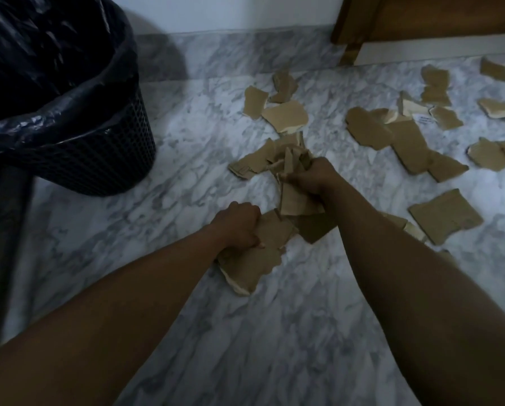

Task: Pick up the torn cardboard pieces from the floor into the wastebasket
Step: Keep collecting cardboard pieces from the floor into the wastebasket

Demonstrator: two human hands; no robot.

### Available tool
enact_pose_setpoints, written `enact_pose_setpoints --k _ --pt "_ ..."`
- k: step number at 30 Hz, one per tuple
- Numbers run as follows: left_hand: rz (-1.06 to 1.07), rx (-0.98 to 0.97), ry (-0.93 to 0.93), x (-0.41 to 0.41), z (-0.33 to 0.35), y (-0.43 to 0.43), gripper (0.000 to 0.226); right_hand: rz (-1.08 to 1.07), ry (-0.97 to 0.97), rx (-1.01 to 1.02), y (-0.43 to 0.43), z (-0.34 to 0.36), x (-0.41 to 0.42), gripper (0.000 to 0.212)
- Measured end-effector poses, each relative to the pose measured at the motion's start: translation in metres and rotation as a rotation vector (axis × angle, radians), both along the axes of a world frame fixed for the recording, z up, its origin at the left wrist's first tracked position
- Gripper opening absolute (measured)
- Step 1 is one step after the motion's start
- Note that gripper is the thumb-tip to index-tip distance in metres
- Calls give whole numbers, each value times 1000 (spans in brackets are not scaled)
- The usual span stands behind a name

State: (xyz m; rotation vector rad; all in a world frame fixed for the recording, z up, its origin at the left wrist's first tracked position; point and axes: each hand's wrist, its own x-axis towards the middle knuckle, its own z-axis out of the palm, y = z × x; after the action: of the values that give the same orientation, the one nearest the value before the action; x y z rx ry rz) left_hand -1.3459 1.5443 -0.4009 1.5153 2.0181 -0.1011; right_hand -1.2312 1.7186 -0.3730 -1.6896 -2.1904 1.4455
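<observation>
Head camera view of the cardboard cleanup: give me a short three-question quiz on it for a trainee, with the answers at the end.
1. True or false: the wastebasket is lined with a black bag.
2. What does the right hand grip? A) a bunch of cardboard pieces B) the bag's rim C) nothing
3. Fill in: the left hand grips a large cardboard piece, and most loose pieces lie on the floor to the person's ____.
Key: 1 true; 2 A; 3 right.
</observation>
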Motion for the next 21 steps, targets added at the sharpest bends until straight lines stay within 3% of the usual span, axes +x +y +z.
enact_pose_setpoints --k 1,2,5,8,11,17,21 --pt "8 -2 -5 0 -2 0 67 21 -49 31 4 -5 -8 122" --pt "14 -2 -9 0 -3 1 68 35 -106 66 6 -10 -13 124" --pt "29 9 -23 -1 -5 2 69 160 -229 241 14 -22 -26 98" --pt "34 11 -41 -1 -5 4 72 295 -226 196 26 -20 -33 90" --pt "14 6 -37 -3 -7 7 73 367 -228 217 30 -14 -33 62" --pt "76 192 -89 -19 -4 11 63 464 -310 304 16 -12 -10 45" --pt "10 312 104 -43 10 32 59 464 -274 239 10 -15 -3 50"
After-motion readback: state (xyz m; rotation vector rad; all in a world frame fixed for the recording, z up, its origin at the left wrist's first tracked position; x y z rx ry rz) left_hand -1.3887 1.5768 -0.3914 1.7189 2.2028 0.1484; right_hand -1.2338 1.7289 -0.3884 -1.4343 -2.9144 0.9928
